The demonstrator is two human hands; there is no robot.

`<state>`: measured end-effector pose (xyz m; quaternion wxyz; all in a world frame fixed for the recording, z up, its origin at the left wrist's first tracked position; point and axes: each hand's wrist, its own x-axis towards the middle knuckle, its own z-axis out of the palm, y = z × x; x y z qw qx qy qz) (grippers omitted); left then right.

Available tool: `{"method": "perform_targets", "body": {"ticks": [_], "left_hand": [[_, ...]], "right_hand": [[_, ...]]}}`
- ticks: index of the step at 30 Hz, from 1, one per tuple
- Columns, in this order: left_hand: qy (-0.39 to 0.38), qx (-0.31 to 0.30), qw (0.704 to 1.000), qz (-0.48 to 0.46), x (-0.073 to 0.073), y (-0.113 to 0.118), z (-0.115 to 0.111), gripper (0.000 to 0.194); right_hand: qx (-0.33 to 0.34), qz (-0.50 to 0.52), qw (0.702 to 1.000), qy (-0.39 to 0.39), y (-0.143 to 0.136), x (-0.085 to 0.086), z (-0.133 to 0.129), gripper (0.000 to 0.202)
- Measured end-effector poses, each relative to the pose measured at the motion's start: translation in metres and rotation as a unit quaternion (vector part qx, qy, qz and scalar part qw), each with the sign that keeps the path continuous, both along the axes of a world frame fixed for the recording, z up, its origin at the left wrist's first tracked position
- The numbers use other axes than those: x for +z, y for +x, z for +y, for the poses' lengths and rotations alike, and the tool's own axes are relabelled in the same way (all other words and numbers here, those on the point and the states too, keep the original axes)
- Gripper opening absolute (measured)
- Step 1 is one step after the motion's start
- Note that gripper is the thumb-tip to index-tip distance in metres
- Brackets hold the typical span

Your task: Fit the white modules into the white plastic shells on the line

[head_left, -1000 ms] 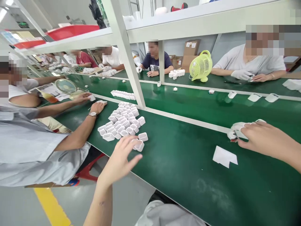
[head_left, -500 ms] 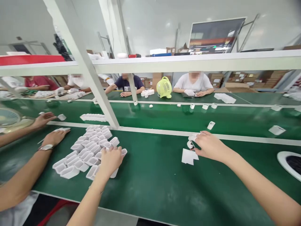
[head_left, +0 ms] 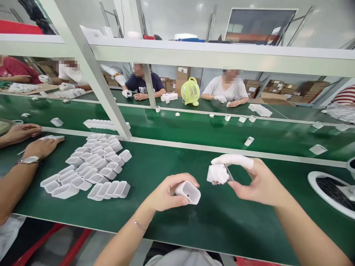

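Observation:
My left hand grips a white plastic housing, its open end turned toward the right and showing a hollow inside. To the right, my right hand pinches a small metal blade-like tool between thumb and fingers, with white covering on the index finger. A crumpled white cloth or paper lies at the tool, partly overlapping it; whether the hand also holds it is unclear. Many white housings stand in rows on the green table, left of my left hand.
A neighbour's hands rest at the far left. A white frame post rises beyond the housings. White parts lie on the green conveyor. A round white-rimmed object sits at the right. People work across, beside a green fan.
My left hand has come away from the group of housings toward the middle, with one housing in it. My right hand is raised nearer, holding the tool. The view has shifted.

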<state>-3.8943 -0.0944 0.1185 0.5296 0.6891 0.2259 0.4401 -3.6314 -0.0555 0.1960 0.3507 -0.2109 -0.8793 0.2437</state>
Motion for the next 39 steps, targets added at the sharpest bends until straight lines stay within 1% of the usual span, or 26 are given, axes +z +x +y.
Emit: {"method": "perform_targets", "body": {"ticks": [1, 3, 4, 6, 9, 16, 20, 25, 31, 36, 39], "left_hand": [[-0.032, -0.03, 0.999, -0.032, -0.002, 0.002, -0.002, 0.041], [-0.102, -0.07, 0.989, -0.08, -0.005, 0.005, -0.006, 0.048], [-0.127, -0.081, 0.983, -0.102, -0.007, 0.007, -0.008, 0.05], [-0.15, -0.088, 0.974, -0.144, -0.009, 0.009, -0.011, 0.05], [-0.147, -0.094, 0.967, -0.184, -0.01, 0.01, -0.014, 0.042], [-0.141, -0.101, 0.967, -0.188, -0.007, 0.009, -0.018, 0.039], [-0.142, -0.109, 0.966, -0.186, -0.006, 0.008, -0.017, 0.037], [-0.159, -0.103, 0.966, -0.175, -0.008, 0.008, -0.016, 0.037], [-0.167, -0.077, 0.97, -0.161, -0.01, 0.008, -0.015, 0.041], [-0.153, -0.099, 0.968, -0.174, -0.012, 0.009, -0.012, 0.036], [-0.148, -0.097, 0.969, -0.174, -0.014, 0.009, -0.011, 0.036]], "right_hand": [[0.023, 0.025, 0.999, -0.007, -0.003, -0.003, -0.006, 0.05], [0.043, 0.059, 0.997, 0.005, -0.009, -0.012, -0.017, 0.058], [0.045, 0.071, 0.996, 0.022, -0.012, -0.017, -0.021, 0.061], [0.047, 0.089, 0.993, 0.054, -0.017, -0.024, -0.027, 0.063], [0.05, 0.101, 0.991, 0.074, -0.024, -0.031, -0.033, 0.061], [0.064, 0.086, 0.991, 0.079, -0.029, -0.043, -0.037, 0.057], [0.054, 0.078, 0.993, 0.075, -0.03, -0.048, -0.037, 0.054], [0.034, 0.067, 0.993, 0.087, -0.033, -0.05, -0.038, 0.05], [0.002, 0.059, 0.989, 0.136, -0.032, -0.054, -0.04, 0.05], [-0.016, 0.047, 0.986, 0.158, -0.03, -0.056, -0.042, 0.046], [-0.018, 0.041, 0.984, 0.17, -0.029, -0.055, -0.042, 0.046]]}}
